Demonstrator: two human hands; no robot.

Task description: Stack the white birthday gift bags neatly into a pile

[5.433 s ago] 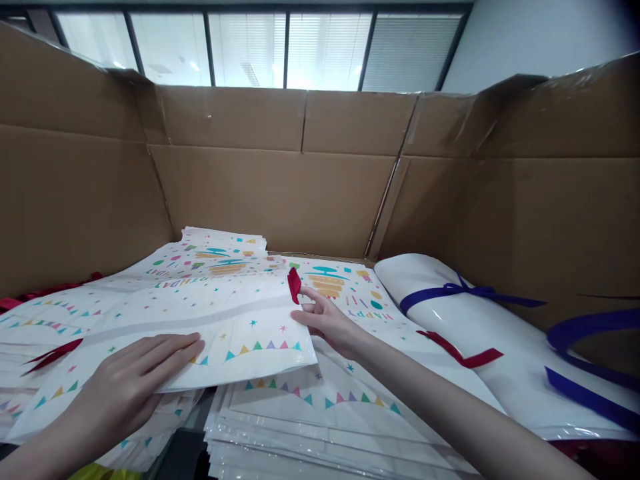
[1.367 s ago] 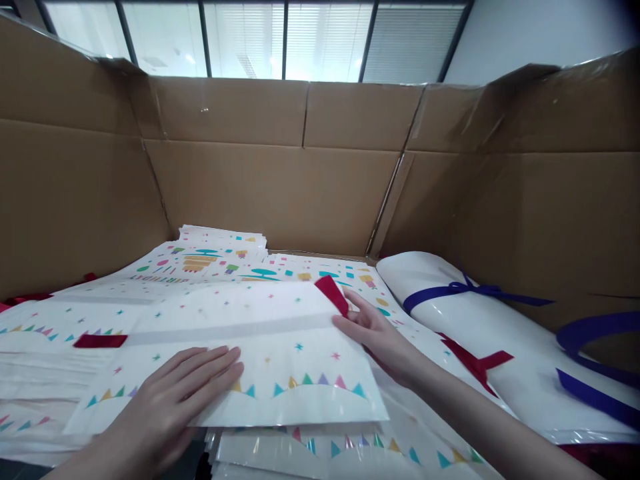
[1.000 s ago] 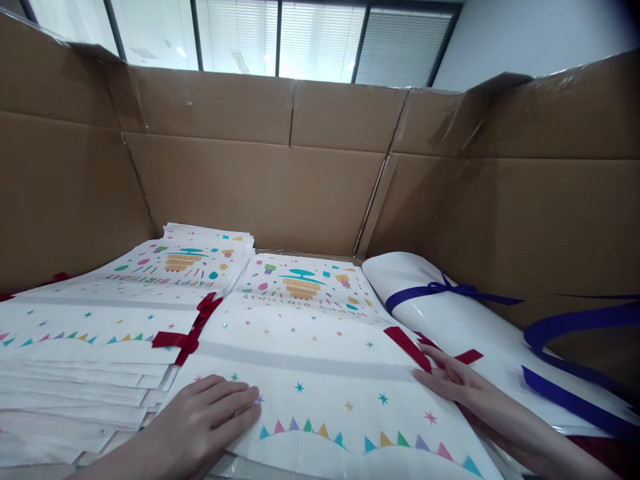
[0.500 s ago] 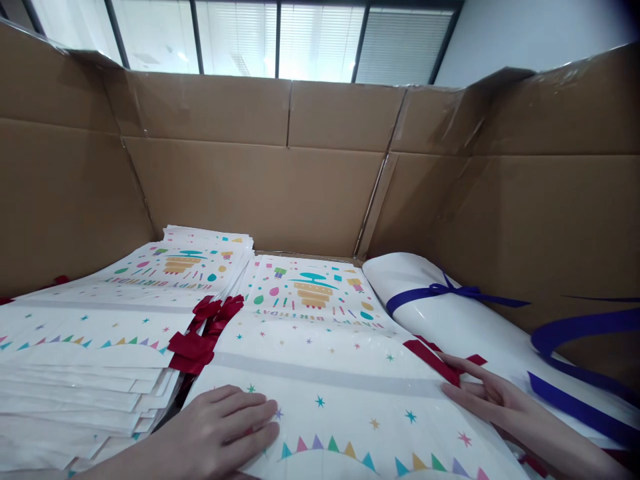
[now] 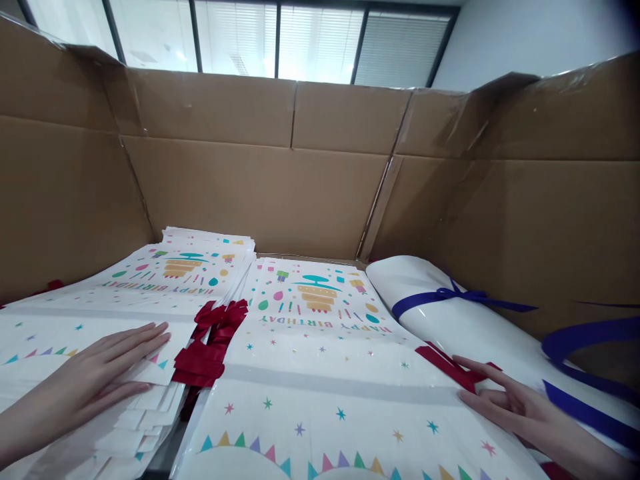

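My left hand [image 5: 107, 373] lies with its fingers stretched out flat on the left stack of white birthday-printed sheets or bags [image 5: 150, 267]. Red ribbons [image 5: 203, 353] stick out along that stack's right side. In the middle is a second printed stack [image 5: 320, 360], showing an upside-down "HAPPY BIRTHDAY", a cake, stars and bunting. At its right edge rests my right hand [image 5: 515, 403], index finger and thumb apart, touching the sheet and beside a red ribbon [image 5: 450, 367]. The right hand's other fingers are curled and partly hidden.
Tall cardboard box walls [image 5: 250, 193] enclose the stacks at the back and both sides. On the right lies a glossy white roll or bent stack [image 5: 450, 313] tied with blue ribbon [image 5: 430, 300]. More blue ribbon [image 5: 575, 340] loops near my right forearm. Windows [image 5: 240, 40] are behind.
My left hand has moved left, off the middle stack and onto the left one. The right hand stays at the ribbon edge. The middle stack appears slightly shifted as the view moves.
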